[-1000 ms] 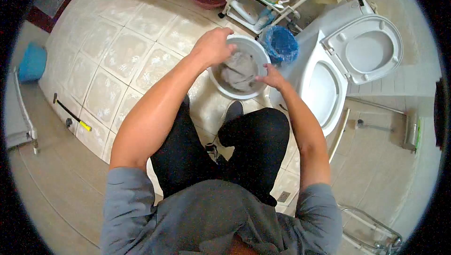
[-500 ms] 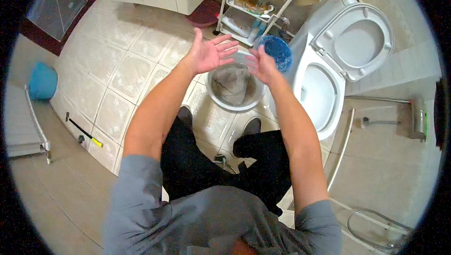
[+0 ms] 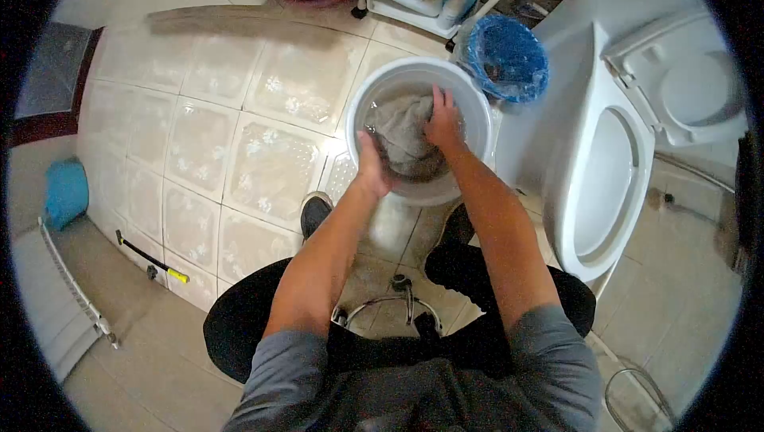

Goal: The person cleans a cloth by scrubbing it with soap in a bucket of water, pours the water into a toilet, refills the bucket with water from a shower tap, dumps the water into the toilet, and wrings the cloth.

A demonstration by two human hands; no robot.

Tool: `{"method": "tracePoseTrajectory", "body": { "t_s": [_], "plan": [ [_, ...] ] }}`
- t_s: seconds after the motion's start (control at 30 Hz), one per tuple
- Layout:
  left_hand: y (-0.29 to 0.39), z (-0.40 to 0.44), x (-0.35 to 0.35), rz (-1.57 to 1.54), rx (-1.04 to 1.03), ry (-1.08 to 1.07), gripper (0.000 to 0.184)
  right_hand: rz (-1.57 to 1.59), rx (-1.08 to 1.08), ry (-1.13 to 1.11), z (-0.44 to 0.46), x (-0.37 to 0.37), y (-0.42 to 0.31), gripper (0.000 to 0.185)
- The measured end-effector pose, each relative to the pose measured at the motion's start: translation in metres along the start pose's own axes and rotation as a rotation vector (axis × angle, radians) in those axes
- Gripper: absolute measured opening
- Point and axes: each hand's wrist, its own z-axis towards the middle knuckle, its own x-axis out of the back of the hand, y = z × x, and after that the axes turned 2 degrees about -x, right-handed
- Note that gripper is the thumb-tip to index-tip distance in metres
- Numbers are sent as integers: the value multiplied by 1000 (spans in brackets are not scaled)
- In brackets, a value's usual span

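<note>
Cloth [image 3: 402,125] lies in the basin [image 3: 481,125]; our right hand [image 3: 443,125] and left hand [image 3: 372,168], spread in midair a moment ago, regain contact: the right on the cloth, the left at the basin's edge (whether either grips, we cannot tell).

White basin [image 3: 422,65] on tiled floor [image 3: 267,157], containing grey cloth [image 3: 398,123] in murky water [image 3: 428,169]. Left hand [image 3: 372,168] at the basin's near-left rim; right hand [image 3: 444,123] inside, touching cloth. Blue-lined bin [image 3: 513,54] just beside basin; open toilet [image 3: 574,185] farther right.
</note>
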Motion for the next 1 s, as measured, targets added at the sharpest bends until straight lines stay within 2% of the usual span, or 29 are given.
{"method": "tracePoseTrajectory", "body": {
  "t_s": [0.03,0.1,0.13,0.2,0.23,0.27,0.33,0.4,0.47,0.5,0.53,0.6,0.63,0.7,0.73,0.77,0.87,0.9,0.93,0.97,1.0],
  "plan": [
    [4,-8,-6,-111,33,-142,95,0,-6,-8,3,-8,-1,77],
    [7,-5,-8,-134,97,-156,96,-288,-171,-374,-5,-29,10,85],
    [12,-2,-10,-152,147,-184,98,-290,-179,-377,-9,-34,11,85],
    [12,24,2,-133,111,-209,98,197,-202,-495,-14,-30,0,63],
    [10,32,5,-117,71,-228,98,188,-250,-503,-22,-19,-22,57],
    [23,5,-16,-115,88,-134,97,181,-297,-505,-33,-2,-52,54],
    [30,8,-15,-42,103,-134,83,468,-122,-317,-59,28,-85,49],
    [26,54,7,107,69,-235,70,361,-58,-449,-63,95,-129,49],
    [14,142,61,502,-181,-474,57,484,-28,-368,-68,106,-142,46],
    [6,138,49,798,-540,-500,54,425,9,-403,-68,109,-140,46],
    [-1,132,34,1082,-921,-396,51,362,46,-436,-63,112,-138,46],
    [-3,120,8,765,-755,-728,54,342,52,-316,-52,120,-134,49],
    [3,113,3,608,-658,-867,55,374,43,-163,-50,89,-124,50],
    [12,103,3,293,-438,-1091,58,334,-108,-317,-40,127,-133,51],
    [15,102,2,133,-320,-1182,60,331,-124,-302,-40,129,-131,51],
    [19,106,2,139,-305,-1194,60,336,-156,-280,-37,126,-131,50],
    [27,131,11,53,-183,-1051,61,353,-201,-190,-30,118,-126,47],
    [27,125,5,47,-153,-888,59,361,-214,-126,-27,116,-123,46],
    [27,95,-18,56,-120,-598,57,364,-225,-120,-21,111,-117,46],
    [21,44,-53,90,-98,-317,55,366,-349,-112,-13,101,-106,44],
    [23,14,-79,119,-91,-140,53,371,-471,-105,-5,92,-94,42]
  ]
}}
